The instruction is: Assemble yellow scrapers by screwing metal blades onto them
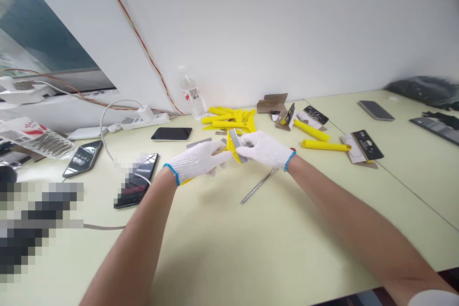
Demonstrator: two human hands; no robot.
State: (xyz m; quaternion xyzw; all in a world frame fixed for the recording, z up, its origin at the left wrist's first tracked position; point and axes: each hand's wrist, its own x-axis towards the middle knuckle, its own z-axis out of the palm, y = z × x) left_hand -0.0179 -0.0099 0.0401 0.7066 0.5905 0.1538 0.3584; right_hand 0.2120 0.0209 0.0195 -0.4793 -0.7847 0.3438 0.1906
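Note:
My left hand (199, 157), in a white knit glove, is closed around a yellow scraper (232, 150); the end of its handle shows below the wrist. My gloved right hand (263, 148) pinches a flat metal blade (234, 138) against the scraper's wide head. Whether the blade is fixed there I cannot tell. Below my right hand lies a screwdriver (258, 186), its steel shaft showing and its handle mostly hidden. Just beyond my hands is a pile of yellow scraper parts (229, 118), with loose metal blades (198, 143) beside it.
To the right lie carded yellow scrapers (325, 145) and opened cardboard packaging (272, 103). A water bottle (192, 95) stands by the wall. Several phones lie about, one black phone (138, 184) near my left forearm with a white cable (107, 146). A power strip (145, 120) sits behind.

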